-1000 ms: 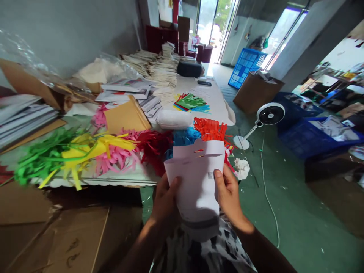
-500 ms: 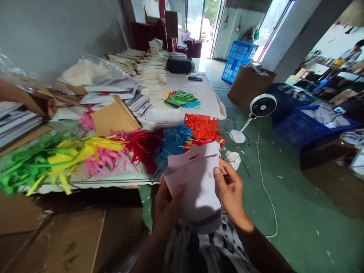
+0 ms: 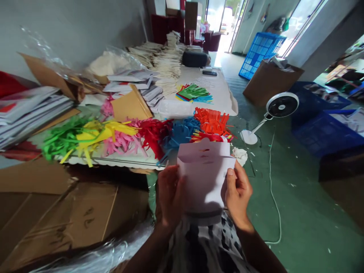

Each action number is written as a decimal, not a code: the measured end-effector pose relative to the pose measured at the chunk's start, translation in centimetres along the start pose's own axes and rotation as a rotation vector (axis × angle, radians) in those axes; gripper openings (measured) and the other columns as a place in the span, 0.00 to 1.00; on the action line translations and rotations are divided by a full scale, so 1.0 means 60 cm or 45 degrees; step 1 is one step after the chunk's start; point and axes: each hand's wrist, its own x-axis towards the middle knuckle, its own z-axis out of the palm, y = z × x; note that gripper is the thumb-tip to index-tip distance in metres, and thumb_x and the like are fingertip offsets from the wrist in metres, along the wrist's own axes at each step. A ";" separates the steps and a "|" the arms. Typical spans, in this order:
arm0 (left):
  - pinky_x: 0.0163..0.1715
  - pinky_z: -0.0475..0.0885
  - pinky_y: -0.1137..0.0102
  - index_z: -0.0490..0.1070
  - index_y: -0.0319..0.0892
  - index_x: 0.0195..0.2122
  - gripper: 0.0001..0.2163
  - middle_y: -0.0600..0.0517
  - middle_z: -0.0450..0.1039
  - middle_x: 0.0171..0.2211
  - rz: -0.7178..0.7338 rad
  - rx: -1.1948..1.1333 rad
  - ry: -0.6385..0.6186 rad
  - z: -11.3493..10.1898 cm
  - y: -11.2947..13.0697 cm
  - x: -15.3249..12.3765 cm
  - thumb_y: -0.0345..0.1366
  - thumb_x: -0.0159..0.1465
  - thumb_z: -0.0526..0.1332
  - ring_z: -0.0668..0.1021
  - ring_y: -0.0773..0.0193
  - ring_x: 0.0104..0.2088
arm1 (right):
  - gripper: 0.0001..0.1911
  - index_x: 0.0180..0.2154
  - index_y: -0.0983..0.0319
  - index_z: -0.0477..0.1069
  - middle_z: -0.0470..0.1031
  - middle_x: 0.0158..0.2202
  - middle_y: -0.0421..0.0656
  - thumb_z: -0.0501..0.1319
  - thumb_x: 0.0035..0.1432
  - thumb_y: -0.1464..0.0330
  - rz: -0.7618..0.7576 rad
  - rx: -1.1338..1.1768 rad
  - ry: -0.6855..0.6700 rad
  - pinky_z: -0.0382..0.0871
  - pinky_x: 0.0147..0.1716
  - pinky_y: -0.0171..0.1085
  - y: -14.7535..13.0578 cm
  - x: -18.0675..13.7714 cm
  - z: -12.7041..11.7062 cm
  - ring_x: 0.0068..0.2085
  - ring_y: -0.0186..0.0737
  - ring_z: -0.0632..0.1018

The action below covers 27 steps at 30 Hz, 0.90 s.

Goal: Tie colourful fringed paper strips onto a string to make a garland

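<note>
I hold a folded white paper piece upright over my lap, its top edge showing small slots. My left hand grips its left side with the fingers wrapped behind. My right hand pinches its right edge, thumb on the front. Just beyond the paper lie piles of fringed coloured paper on the table: orange-red, blue, dark red, pink, yellow and green.
The long table carries stacks of white paper bags, a tan envelope and a white tray. Flattened cardboard lies at my left. On the green floor stand a white fan, a brown box and blue crates.
Both hands kept hold of the white paper and shifted it a little; my right thumb slid lower on its edge. My head turned, moving the view slightly.
</note>
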 end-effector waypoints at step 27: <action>0.37 0.75 0.72 0.77 0.42 0.39 0.15 0.51 0.83 0.34 -0.254 -0.127 0.264 0.055 -0.014 0.007 0.44 0.59 0.76 0.83 0.63 0.35 | 0.27 0.65 0.58 0.73 0.80 0.59 0.48 0.66 0.68 0.59 0.248 -0.026 0.154 0.70 0.63 0.49 0.016 -0.005 0.007 0.62 0.48 0.78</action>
